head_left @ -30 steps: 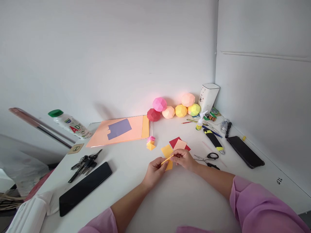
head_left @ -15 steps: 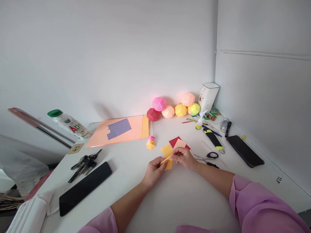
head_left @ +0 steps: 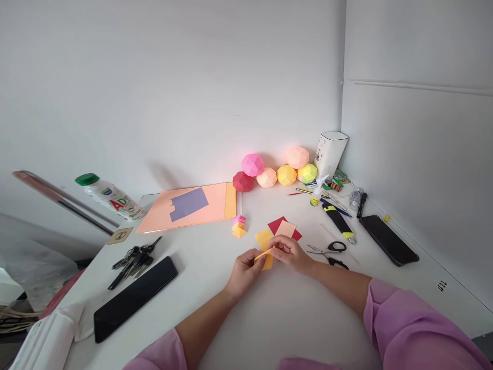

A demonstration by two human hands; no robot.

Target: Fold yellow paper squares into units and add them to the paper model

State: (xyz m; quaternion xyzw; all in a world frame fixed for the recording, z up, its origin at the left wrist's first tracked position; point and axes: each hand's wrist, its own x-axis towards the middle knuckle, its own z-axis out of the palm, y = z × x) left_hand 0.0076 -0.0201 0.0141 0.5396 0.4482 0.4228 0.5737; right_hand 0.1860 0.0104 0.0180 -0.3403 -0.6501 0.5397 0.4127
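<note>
Between my two hands is a small folded piece of yellow-orange paper [head_left: 264,254], seen nearly edge-on. My left hand [head_left: 245,267] pinches its left end, and the fingers of my right hand [head_left: 289,252] are closed on its right end. Under and behind the hands lie yellow paper pieces [head_left: 263,238]. Just beyond my right hand a peach paper square [head_left: 285,229] overlaps a dark red paper square [head_left: 276,224]. A short stack of folded pink and yellow paper pieces [head_left: 239,228] sits further left.
Faceted paper balls [head_left: 287,175] line the wall. Scissors [head_left: 327,249], a box cutter [head_left: 338,222], a glue bottle [head_left: 316,195] and a black phone case [head_left: 388,239] lie to the right. On the left are peach sheets [head_left: 154,216], keys [head_left: 134,259], a black phone [head_left: 134,299] and a white bottle [head_left: 111,198].
My right hand has shifted slightly, its fingers curling at the right end of the folded paper. My left hand keeps its place.
</note>
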